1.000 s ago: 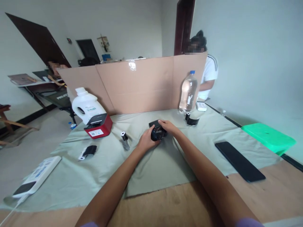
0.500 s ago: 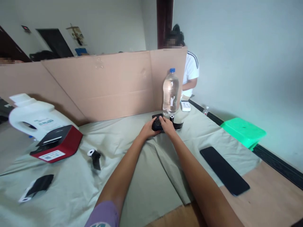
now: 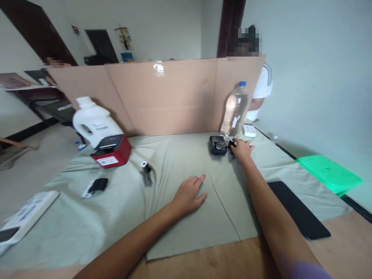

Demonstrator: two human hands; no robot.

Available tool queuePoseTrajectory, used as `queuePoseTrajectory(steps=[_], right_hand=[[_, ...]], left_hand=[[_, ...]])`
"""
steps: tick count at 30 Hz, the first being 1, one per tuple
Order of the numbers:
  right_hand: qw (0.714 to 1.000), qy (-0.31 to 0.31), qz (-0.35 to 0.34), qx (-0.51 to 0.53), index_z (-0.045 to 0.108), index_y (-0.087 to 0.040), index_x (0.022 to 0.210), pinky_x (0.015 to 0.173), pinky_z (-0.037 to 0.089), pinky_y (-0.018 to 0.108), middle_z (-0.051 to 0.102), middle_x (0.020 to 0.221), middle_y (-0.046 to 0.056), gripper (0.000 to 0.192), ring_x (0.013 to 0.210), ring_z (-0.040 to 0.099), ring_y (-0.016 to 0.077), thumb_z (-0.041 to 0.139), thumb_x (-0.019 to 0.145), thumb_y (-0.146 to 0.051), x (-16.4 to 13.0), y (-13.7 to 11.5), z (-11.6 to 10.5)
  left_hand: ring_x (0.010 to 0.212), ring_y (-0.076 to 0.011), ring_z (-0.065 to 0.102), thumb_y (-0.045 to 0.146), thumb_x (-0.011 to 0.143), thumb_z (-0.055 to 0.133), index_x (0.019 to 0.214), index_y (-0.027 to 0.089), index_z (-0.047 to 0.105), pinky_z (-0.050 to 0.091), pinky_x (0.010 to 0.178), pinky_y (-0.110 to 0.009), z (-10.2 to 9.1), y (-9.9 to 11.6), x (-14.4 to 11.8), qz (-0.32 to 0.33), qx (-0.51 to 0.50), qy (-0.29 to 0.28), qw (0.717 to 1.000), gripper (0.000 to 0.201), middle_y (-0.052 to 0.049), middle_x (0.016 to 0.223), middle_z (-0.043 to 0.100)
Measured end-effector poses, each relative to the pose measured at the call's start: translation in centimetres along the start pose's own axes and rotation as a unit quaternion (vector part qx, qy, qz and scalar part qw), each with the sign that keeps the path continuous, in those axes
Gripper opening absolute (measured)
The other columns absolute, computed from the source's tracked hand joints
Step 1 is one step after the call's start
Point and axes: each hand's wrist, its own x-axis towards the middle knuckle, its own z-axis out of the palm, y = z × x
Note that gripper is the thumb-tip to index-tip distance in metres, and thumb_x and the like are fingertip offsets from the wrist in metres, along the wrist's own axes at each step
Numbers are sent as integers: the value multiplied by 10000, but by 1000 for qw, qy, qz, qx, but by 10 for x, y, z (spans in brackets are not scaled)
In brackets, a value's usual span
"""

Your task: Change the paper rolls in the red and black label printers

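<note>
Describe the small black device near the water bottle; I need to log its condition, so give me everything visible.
The small black device is a compact, boxy unit with rounded corners, apparently dark plastic. Its top looks open or recessed, with something shiny inside; finer detail is too small to tell. It sits flat on the pale green cloth by the cardboard screen, just left of the water bottle. The right hand rests right beside it, near a small black roll; contact is unclear. The left hand lies apart, flat on the cloth.

No legible text anywhere: labels on the white plastic jug (image 3: 94,123) and red-and-black label printer (image 3: 111,151) too blurred to read.
</note>
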Motion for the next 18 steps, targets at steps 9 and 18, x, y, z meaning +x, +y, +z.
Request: queuePoseTrajectory(steps=[9,18], right_hand=[[994,104,34,20,618,-161,1040,943,340,587,693,846,140,223,874,648,315,587,865,-297,-44,-36,-42],[921,-121,-306,209,537,-211,1144,721,457,319,712,922,81,278,827,662,251,597,893,-312,-153,-295,-83]], left_hand=[[1163,-300,583,374,909,560,1471,161,444,469,1022,-466,-20,-9,-74,-33,4,27,999,612,-155,1265,627],[1142,-339,595,353,869,600,1351,162,559,499,986,-508,-17,-12,-73,-3,0,30,1000,520,-165,1208,647]])
